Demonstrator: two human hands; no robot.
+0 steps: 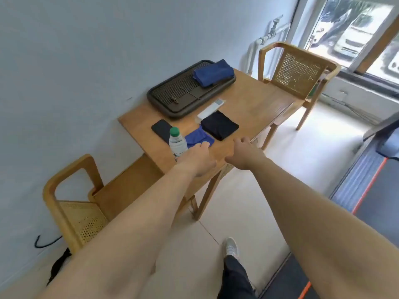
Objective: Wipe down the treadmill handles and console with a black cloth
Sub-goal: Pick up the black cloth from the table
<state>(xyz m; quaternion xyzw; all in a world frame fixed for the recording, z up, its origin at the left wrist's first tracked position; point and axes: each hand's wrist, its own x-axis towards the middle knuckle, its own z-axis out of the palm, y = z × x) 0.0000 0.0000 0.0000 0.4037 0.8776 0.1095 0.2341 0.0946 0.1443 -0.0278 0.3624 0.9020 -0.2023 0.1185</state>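
Head view: our empty, relaxed right hand [244,152] should pinch the black cloth [219,125] at eleven o'clock; our left hand [197,157] meets the blue cloth [197,137], grip unclear.

Wooden table [254,104] with bottle [177,143], phone [161,128], blue cloth [197,137], tray [164,106]

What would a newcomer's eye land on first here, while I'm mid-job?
First, the two bare arms stretched toward the wooden table: the left hand reaches the blue cloth beside the water bottle, and the right hand hovers at the table's near edge, holding nothing. Just beyond the hands lies the folded black cloth, untouched. Farther back, a dark tray carries a blue pouch.
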